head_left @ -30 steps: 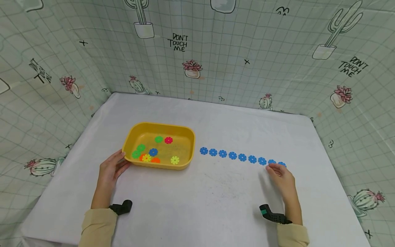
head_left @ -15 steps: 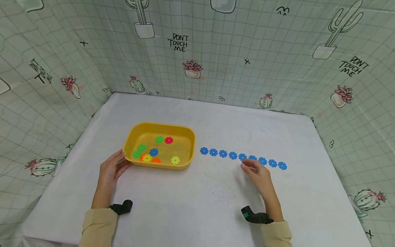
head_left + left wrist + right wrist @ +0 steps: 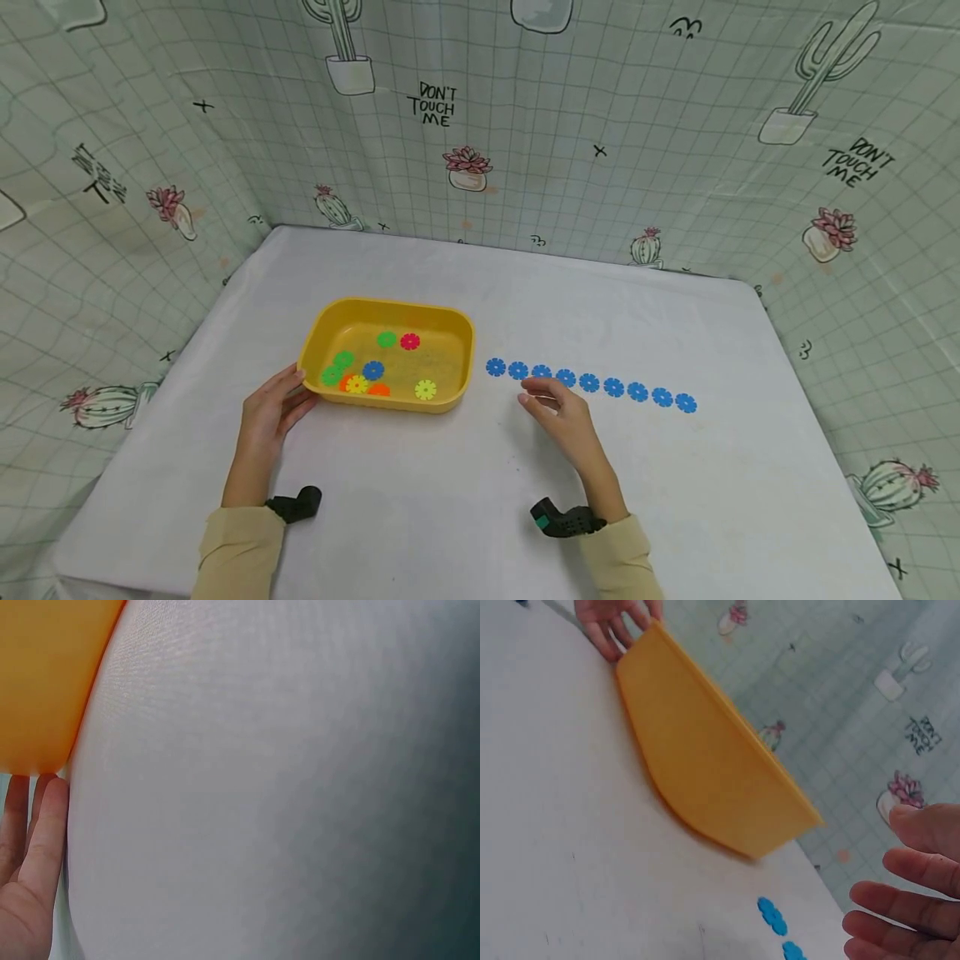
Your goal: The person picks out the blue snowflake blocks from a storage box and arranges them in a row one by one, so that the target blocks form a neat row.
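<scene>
My left hand [image 3: 268,410] rests its fingertips against the left front corner of a yellow plastic tray [image 3: 390,310]. In the left wrist view those fingers [image 3: 43,832] look fairly straight against the tray's side. Inside the tray lie several notched, flower-shaped plastic discs: green, red, yellow, orange and one blue disc [image 3: 372,370]. My right hand [image 3: 564,417] hovers in front of the left part of a row of blue discs [image 3: 589,382], its thumb and fingers apart and nothing between them. From the right wrist, its relaxed fingers [image 3: 900,900] appear beside two blue discs [image 3: 772,916].
A white cloth covers the table [image 3: 420,508], with some small dark marks in front of the row. Behind and at the sides hangs a curtain [image 3: 525,100] printed with a grid and cacti. Black cameras are strapped to both wrists.
My right hand has moved left along the row of blue discs, away from its right end, uncovering the last discs there. My left hand and the tray have stayed where they were.
</scene>
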`<state>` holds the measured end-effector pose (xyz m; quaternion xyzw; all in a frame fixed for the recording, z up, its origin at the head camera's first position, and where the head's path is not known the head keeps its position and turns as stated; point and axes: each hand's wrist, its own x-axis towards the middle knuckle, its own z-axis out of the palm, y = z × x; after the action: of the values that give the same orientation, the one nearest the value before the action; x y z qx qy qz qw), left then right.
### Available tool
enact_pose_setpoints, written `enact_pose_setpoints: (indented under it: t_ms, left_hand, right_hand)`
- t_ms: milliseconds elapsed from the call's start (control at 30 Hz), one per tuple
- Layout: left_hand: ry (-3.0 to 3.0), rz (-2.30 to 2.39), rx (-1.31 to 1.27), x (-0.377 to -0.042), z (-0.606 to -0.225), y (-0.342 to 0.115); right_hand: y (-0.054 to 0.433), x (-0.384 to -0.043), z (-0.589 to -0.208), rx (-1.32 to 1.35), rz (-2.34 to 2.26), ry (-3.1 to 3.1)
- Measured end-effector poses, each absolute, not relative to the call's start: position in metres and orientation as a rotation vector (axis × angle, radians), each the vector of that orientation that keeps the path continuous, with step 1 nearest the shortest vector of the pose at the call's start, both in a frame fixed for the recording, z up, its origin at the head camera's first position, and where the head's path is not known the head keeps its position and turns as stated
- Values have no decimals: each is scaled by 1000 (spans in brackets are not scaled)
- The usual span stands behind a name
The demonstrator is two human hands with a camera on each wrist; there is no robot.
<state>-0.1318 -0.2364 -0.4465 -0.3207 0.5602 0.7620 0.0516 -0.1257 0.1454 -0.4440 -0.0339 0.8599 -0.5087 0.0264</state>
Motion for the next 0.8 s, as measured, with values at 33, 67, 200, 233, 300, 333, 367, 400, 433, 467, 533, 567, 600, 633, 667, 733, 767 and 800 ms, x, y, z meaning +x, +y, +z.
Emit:
enact_pose_setpoints:
  t_ms: [33, 67, 200, 233, 300, 333, 367, 400, 433, 467, 533, 567, 600, 633, 667, 733, 767, 800]
  left_hand:
    - [1702, 2318, -979, -132, -446, -237]
    - [1700, 2319, -981, -131, -446, -237]
    - [1691, 2325, -980, -131, -446, -237]
    - [1691, 2324, -979, -131, -446, -237]
    - [1691, 2323, -978, -131, -445, -236]
    - [1689, 2324, -980, -131, -446, -236]
    - [1689, 2324, -982, -131, -445, -236]
    - [1688, 2326, -981, -131, -445, -236]
    - [1686, 2329, -980, -131, -445, -236]
    - [1683, 2331, -976, -130, -445, -237]
    - [1679, 2337, -969, -130, -445, -237]
    - [1678, 2338, -964, -130, -445, -237]
    - [1677, 2339, -958, -130, -445, -237]
    - [1676, 2340, -955, -130, -445, -237]
    - [1674, 2341, -953, -130, -445, -237]
    - [1675, 2339, -951, -130, -445, -237]
    - [1672, 2341, -953, -130, -445, -237]
    - [1669, 2343, -955, -130, -445, -237]
  right_hand:
    - [140, -126, -443, -118, -1583, 2650]
    - [134, -127, -442, -131, -1585, 2649]
    - [112, -130, -438, -194, -1596, 2638]
    - [107, -131, -437, -203, -1601, 2631]
    - [96, -132, -434, -231, -1614, 2616]
    - [91, -133, -433, -241, -1625, 2601]
    - [86, -134, -433, -256, -1626, 2597]
    - [81, -135, -432, -265, -1636, 2585]
    - [77, -135, -431, -275, -1641, 2577]
    - [73, -136, -431, -290, -1644, 2574]
    - [65, -137, -431, -312, -1631, 2581]
    - [62, -138, -431, -320, -1624, 2588]
    - [59, -138, -430, -322, -1620, 2589]
    - [57, -138, -430, -337, -1605, 2602]
    - [54, -139, -430, -348, -1596, 2608]
    - [50, -139, -430, -356, -1581, 2605]
    - [48, -140, -430, -359, -1572, 2601]
    - [46, -140, -430, -367, -1566, 2594]
